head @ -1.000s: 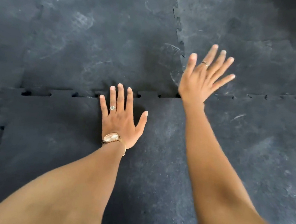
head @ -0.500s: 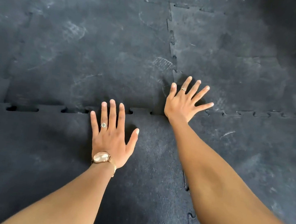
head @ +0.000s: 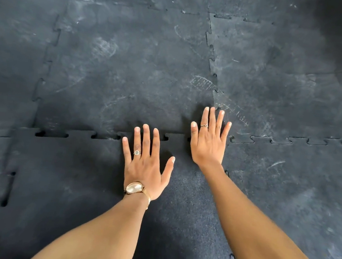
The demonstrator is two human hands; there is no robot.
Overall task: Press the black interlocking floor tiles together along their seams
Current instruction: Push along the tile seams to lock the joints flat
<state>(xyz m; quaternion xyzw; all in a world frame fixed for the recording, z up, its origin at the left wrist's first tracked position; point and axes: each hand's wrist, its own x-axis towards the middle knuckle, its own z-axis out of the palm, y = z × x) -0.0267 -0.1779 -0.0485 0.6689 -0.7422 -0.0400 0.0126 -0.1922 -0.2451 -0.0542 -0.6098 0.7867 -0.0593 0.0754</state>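
Observation:
Black interlocking floor tiles cover the whole view. The near tile (head: 83,194) meets the far tile (head: 130,69) along a toothed seam (head: 78,135) with open gaps to the left of my hands. My left hand (head: 147,165), with a ring and a gold watch, lies flat, fingers spread, its fingertips over that seam. My right hand (head: 208,141) lies flat with fingers spread on the corner where the near, far and right-hand tiles (head: 277,187) meet. Neither hand holds anything.
Another seam (head: 212,56) runs away from me beyond my right hand, and a closed seam (head: 294,140) runs to the right. Gaps show in the left-side seam (head: 7,190). Scuff marks and dusty prints mark the tiles.
My right hand came down from a raised position onto the tile corner and now lies flat. My left hand stayed flat on the seam. The view shifted so the hands sit lower in frame.

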